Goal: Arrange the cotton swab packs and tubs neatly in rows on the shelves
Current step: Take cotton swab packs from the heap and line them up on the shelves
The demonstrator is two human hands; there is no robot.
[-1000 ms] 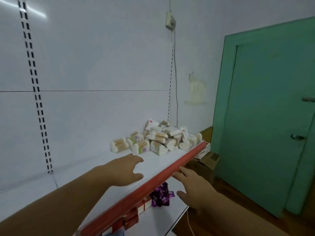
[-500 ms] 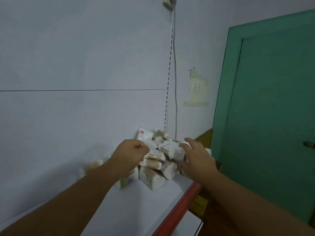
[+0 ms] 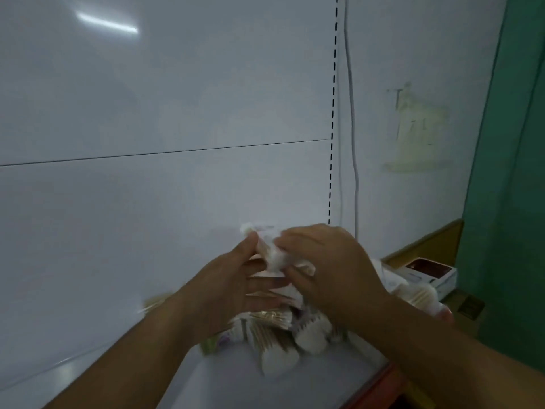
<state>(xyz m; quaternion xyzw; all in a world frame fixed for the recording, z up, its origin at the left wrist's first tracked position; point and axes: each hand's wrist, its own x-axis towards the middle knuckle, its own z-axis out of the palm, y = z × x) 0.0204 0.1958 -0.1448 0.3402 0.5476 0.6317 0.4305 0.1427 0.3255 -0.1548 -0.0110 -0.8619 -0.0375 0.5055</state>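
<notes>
Both hands meet above a heap of cotton swab packs (image 3: 277, 329) on the white shelf (image 3: 236, 385). The left hand (image 3: 230, 287) comes in from 7 o'clock with the palm turned to the right; its thumb presses against the left side of one cotton swab pack (image 3: 269, 250) that is lifted above the heap. The right hand (image 3: 330, 267) comes in from 4 o'clock and lies over the right side of the same pack, with its fingers curled on it. So the grip of each hand is partly closed around this one pack, which is held between them, tilted, with white cotton tips showing at its upper end at 12 o'clock. The picture is blurred here, so I cannot tell exactly which fingers touch the pack.

The heap lies under the hands, near the right end of the shelf. The packs in it point in different directions and lie on each other; their wooden sticks and white tips are visible. One pack with green and purple print (image 3: 215, 342) lies at the left edge of the heap, at 8 o'clock from it. More swabs (image 3: 418, 296) show behind the right wrist at 3 o'clock.

The shelf has a red front edge (image 3: 386, 385) at 5 o'clock. Behind it stands a white back panel (image 3: 147, 113) with a slotted upright (image 3: 332, 113). A green door (image 3: 513, 172) is at the far right, and a small box (image 3: 427, 271) lies below it.
</notes>
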